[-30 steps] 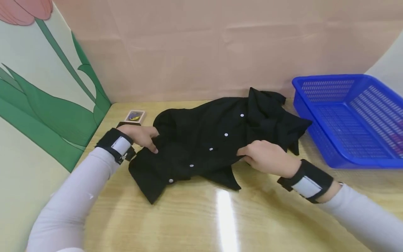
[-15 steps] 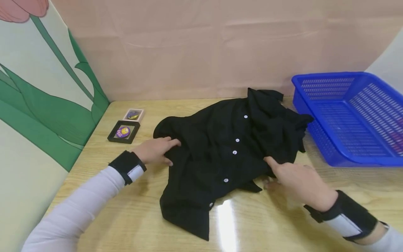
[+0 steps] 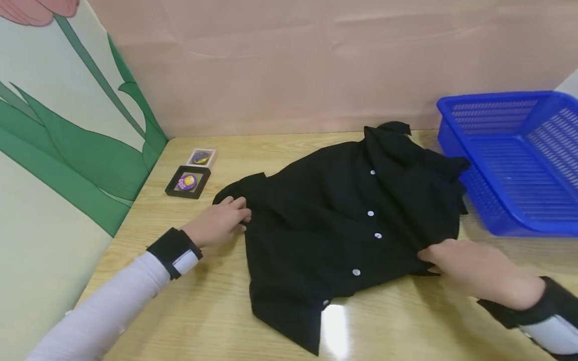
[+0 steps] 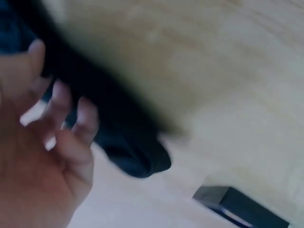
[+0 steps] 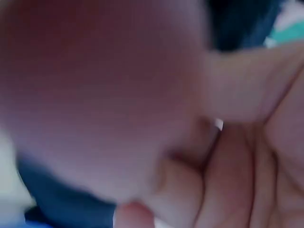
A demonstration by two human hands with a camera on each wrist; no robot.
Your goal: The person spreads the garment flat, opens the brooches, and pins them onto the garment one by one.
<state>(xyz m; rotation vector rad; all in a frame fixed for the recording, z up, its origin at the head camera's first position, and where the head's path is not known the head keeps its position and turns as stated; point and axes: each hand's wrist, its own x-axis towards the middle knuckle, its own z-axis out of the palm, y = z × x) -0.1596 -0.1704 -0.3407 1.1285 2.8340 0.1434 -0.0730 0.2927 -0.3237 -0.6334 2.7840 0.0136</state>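
Note:
A black button-up shirt (image 3: 311, 225) with a row of white buttons lies spread on the table, bunched at its right end. At its lower right edge, my right hand (image 3: 483, 271) pinches the cloth between thumb and curled fingers; its fingers (image 5: 228, 175) fill most of the right wrist view. My left hand (image 3: 219, 220) is at the shirt's left edge, just below the sleeve. In the left wrist view, the left hand's fingers (image 4: 85, 118) are loosely bent in front of the dark sleeve (image 4: 133, 147), with no cloth visibly pinched.
A blue plastic basket (image 3: 489, 200) stands at the right, close to the shirt's bunched end. At the back left of the wooden table (image 3: 180, 311) lie a small black frame (image 3: 169, 190) and a lighter one (image 3: 213, 156). A pink-beige backdrop (image 3: 289, 70) rises behind.
The shirt's lower edge has come towards me and to the right, spreading the cloth flatter. My right hand has moved right and nearer with it. The left hand has let go of the cloth.

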